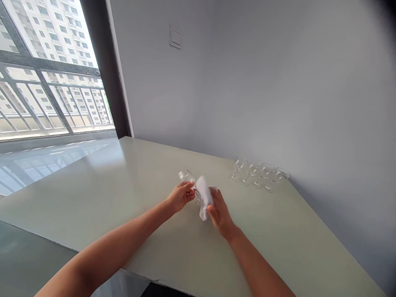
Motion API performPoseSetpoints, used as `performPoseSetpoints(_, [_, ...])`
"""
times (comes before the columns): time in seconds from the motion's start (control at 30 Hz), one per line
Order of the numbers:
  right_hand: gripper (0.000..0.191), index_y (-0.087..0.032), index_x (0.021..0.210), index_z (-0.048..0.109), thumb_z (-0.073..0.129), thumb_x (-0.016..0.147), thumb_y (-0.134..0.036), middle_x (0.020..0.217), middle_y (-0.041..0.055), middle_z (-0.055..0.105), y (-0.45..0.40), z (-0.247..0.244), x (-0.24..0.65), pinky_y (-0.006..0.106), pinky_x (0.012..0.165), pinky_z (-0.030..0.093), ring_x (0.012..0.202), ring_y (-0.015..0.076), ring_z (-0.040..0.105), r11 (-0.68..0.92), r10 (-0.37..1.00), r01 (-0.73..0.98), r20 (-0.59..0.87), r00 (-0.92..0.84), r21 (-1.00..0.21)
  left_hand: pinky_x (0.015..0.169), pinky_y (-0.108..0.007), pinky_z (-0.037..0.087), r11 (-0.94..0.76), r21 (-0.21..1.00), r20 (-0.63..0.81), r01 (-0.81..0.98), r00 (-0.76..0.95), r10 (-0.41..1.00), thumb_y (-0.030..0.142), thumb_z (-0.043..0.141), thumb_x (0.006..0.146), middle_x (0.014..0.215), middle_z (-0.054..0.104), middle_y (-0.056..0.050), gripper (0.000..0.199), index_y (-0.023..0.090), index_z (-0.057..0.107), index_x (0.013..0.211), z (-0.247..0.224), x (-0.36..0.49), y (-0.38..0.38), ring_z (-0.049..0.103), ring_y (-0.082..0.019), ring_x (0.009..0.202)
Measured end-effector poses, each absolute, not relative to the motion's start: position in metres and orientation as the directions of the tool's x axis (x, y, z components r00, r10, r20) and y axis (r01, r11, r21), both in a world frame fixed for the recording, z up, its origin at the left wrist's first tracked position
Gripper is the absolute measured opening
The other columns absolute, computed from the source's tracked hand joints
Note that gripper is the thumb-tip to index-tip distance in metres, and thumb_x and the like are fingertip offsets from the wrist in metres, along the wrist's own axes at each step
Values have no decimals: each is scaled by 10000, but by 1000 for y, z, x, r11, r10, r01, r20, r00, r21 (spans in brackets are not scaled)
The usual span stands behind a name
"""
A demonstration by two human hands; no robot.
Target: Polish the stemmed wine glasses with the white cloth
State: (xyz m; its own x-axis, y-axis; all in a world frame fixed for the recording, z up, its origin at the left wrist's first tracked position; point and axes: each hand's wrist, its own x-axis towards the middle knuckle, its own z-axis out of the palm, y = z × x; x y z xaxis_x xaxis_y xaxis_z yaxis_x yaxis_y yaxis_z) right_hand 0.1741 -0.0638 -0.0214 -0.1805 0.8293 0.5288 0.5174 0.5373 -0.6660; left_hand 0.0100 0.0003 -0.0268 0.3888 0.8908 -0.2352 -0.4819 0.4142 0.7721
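Near the middle of the table, my left hand (pixel 182 196) is closed around a clear stemmed glass (pixel 187 176). The glass is tilted, its bowl pointing up and left, its foot toward my right hand. A white cloth (pixel 204 197) is in my right hand (pixel 220 212), which holds it against or right beside the foot end of the glass. The cloth is slightly blurred and covers part of the foot, so exact contact is hard to see. To the right, several similar stemmed glasses (pixel 261 171) stand upright in a row.
The pale table (pixel 148 165) runs to a grey wall (pixel 262 82) at the back and right. The row of glasses stands close to that wall. A window (pixel 46 78) with a railing is at the left. The table's front edge crosses the lower left.
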Motion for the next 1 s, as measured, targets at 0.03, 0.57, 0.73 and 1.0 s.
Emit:
performPoseSetpoints(0.03, [322,-222,1004,585,381,854,-420,985,83,547,-66,-20,171,364,768,425,916,216,484,634,761,559,561,-326,-534,604,-229,438,437,758,-230,-484,430,873,318,661,688,747,577,-35,268,142,490,795,-27,10,-1,532,-85,601])
performPoseSetpoints(0.57, [348,-219,951,593,499,773,-503,818,36,623,-58,-35,144,313,646,443,710,179,560,-148,989,-567,-107,-105,-810,615,-216,470,132,805,-5,-578,216,976,257,682,657,754,585,17,353,185,417,881,-19,24,-14,548,-60,555])
performPoseSetpoints(0.73, [403,-236,1001,598,430,792,-538,885,45,635,-60,-40,140,338,685,446,786,203,573,-276,961,-641,-192,-200,-716,633,-256,469,-226,962,242,-152,103,965,247,679,625,755,611,20,428,214,390,940,-23,23,-17,607,-119,644])
performPoseSetpoints(1.0, [421,-188,778,604,427,780,-571,675,36,581,-66,-37,138,294,575,411,590,154,505,-331,936,-381,-250,-246,-864,668,-283,475,-319,947,321,40,-70,945,307,648,654,816,641,-19,450,209,365,989,-24,11,-3,626,-148,720])
